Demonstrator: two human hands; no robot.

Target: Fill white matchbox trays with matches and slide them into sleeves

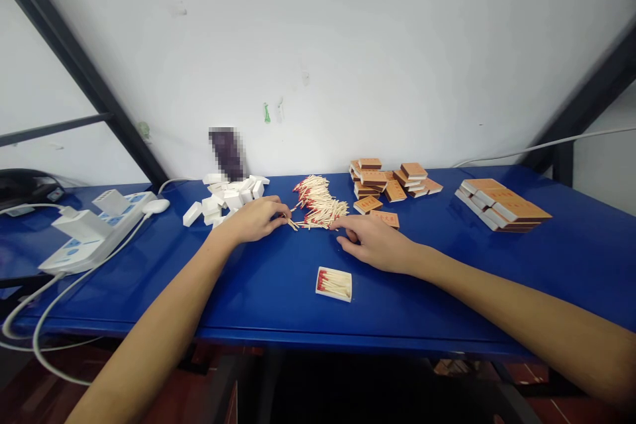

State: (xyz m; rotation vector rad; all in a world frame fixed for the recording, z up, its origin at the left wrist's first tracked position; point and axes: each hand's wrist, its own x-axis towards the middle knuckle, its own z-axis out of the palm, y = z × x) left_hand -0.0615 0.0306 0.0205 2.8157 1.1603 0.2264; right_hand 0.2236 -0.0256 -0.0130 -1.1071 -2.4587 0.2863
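Head view, white tray (332, 297) of matches (334, 283) (red-tipped), stacked matchboxes (503, 202)

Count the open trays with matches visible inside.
1: the white tray on the blue table, nearer the front edge than the loose match pile. Any inside the closed matchboxes would be hidden.

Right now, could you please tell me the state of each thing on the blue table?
Left hand: closed, pinching a few matches
Right hand: open, thumb and index finger apart
Match pile: loose
Small tray: open, holding matches
White boxes: heaped loosely
Middle matchboxes: piled unevenly
Right matchboxes: neatly stacked
Power strip: chargers plugged in
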